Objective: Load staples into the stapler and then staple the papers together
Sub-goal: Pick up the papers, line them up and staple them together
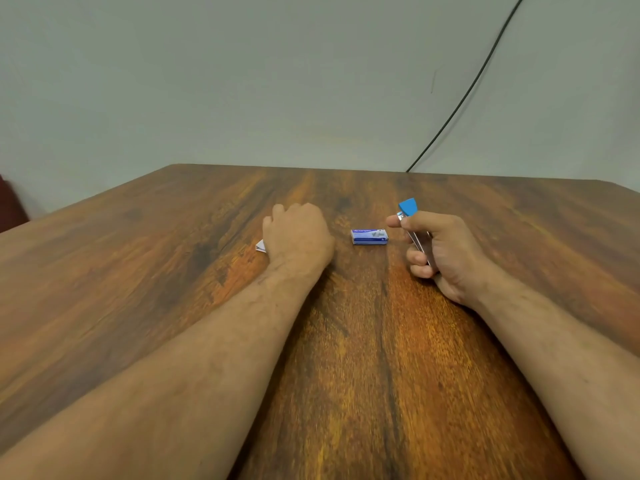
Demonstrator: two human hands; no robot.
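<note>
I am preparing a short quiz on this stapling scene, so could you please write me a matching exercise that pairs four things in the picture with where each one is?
Things:
1. stapler
2. staple box
3. folded paper
4. black cable

Places:
A. lying on the table between the two hands
B. running down the wall behind the table
C. gripped in the right hand
D. peeking out from under the left hand

Pairs: 1-C, 2-A, 3-D, 4-B
</note>
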